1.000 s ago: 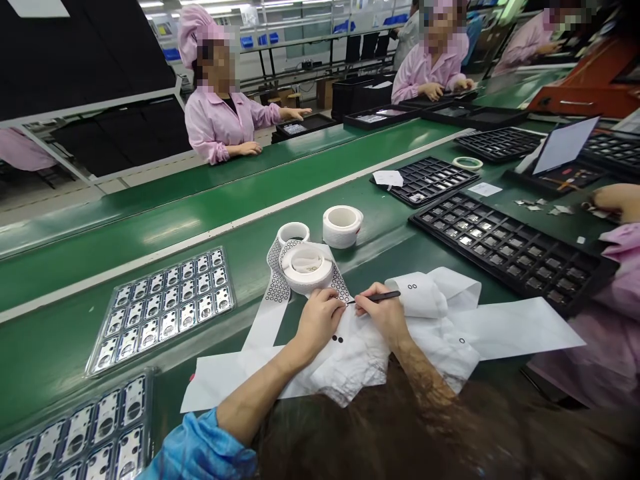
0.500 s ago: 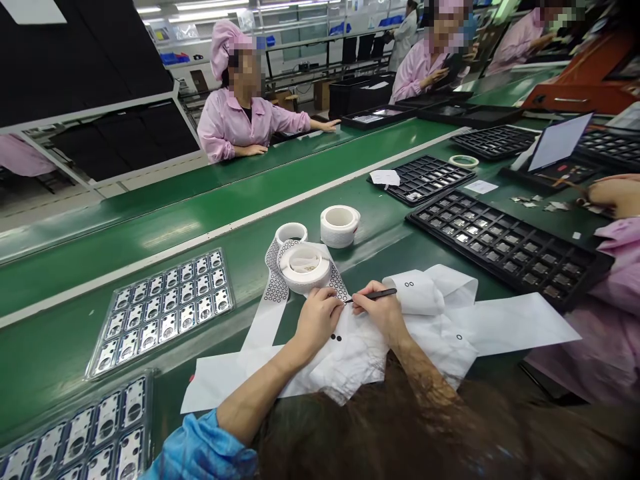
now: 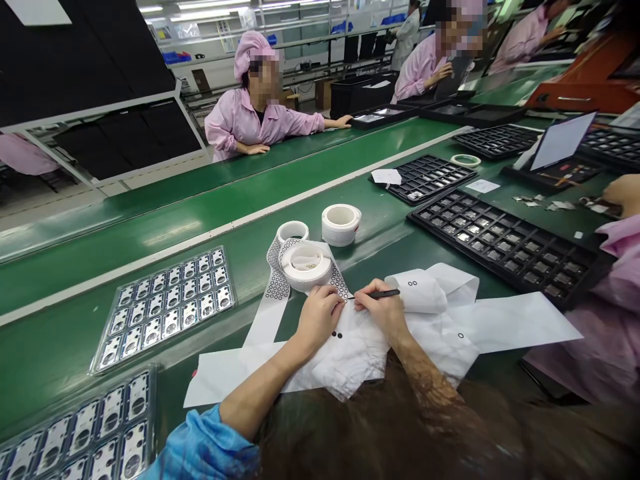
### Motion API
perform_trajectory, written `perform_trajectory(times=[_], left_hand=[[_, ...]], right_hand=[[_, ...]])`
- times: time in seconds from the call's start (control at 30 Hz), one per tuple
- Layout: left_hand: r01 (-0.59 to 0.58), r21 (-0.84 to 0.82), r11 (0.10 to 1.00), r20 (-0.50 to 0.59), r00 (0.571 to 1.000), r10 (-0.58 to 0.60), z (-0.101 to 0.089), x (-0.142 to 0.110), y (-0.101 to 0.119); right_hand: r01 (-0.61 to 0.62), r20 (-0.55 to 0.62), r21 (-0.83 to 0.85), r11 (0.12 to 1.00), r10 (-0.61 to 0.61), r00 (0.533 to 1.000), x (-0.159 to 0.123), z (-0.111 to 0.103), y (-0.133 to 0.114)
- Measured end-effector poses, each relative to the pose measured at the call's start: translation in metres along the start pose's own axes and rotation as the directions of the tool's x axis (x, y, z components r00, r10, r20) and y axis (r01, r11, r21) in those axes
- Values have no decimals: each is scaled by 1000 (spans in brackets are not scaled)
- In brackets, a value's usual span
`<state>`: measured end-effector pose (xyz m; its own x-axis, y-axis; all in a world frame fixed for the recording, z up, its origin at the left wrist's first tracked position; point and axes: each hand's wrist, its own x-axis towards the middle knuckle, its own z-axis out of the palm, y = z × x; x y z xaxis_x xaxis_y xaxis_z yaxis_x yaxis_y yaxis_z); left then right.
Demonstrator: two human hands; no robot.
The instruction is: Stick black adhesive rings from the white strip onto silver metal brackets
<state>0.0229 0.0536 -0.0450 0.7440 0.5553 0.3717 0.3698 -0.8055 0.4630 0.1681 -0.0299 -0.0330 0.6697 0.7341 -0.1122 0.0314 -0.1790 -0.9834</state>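
Observation:
My left hand pinches the end of a white strip of ring-shaped stickers that comes off a roll. My right hand grips black tweezers, whose tip reaches the strip beside my left fingertips. The sticker roll lies just beyond my left hand, against another white roll. Under both hands is crumpled white backing paper with two black dots near my left hand. A curled piece of backing with two rings on it lies right of the tweezers.
A third roll stands farther back. Clear trays of metal parts sit on the left of the green bench. Black compartment trays lie to the right, near a co-worker's pink sleeve. Another person sits across the bench.
The view has shifted slightly. Both my hands keep nearly the same place and grip at the strip. The person across leans a little to the right; the right-hand co-worker's hand has moved.

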Motion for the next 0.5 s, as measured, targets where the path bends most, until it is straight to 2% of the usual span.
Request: perform_trajectory(times=[0.1, 0.2, 0.37, 0.5], left_hand=[[-9, 4, 1000, -3, 1000, 9, -1, -1, 1], [-2, 15, 1000, -28, 1000, 3, -2, -3, 2], [17, 48, 999, -78, 997, -13, -11, -8, 6], [87, 149, 985, -136, 988, -67, -32, -13, 4]], right_hand=[[32, -2, 40, 999, -32, 999, 1, 1, 0], [120, -5, 38, 992, -120, 993, 0, 0, -2], [345, 40, -157, 926, -343, 939, -5, 0, -2], [411, 93, -235, 881, -400, 912, -4, 7, 4]])
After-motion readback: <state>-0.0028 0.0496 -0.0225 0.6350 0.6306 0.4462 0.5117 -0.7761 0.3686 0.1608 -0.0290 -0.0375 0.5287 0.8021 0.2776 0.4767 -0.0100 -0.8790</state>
